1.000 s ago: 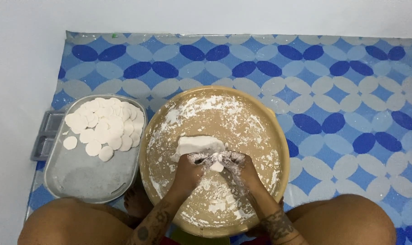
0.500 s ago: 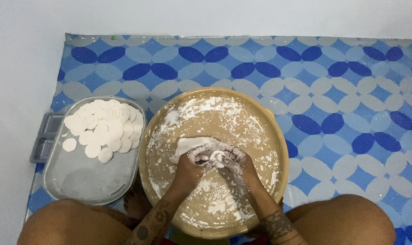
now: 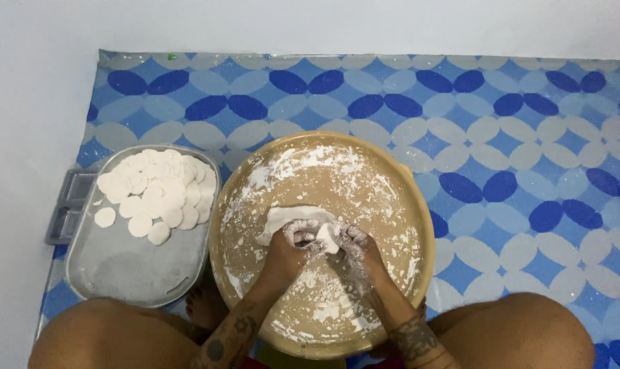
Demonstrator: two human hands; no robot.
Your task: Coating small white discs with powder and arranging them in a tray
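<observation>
1. Head view looks straight down on a person seated on a blue patterned mat [image 3: 460, 123], knees spread either side of a round, tan, flour-dusted tray [image 3: 392, 205].
2. A flattened sheet of white dough [image 3: 282, 217] lies near the middle of that tray, under the hands.
3. Left hand [image 3: 289, 249], floury, rests on the sheet with fingers curled down onto it.
4. Right hand [image 3: 357, 249] sits just beside the left; its fingers pinch a small white dough piece [image 3: 325, 237], though how tightly they close is hard to make out.
5. To the left, a grey metal tray [image 3: 132, 273] holds a heap of white dough discs [image 3: 156, 191] at its far end.
6. That tray partly covers a grey compartment tray [image 3: 67, 212].
</observation>
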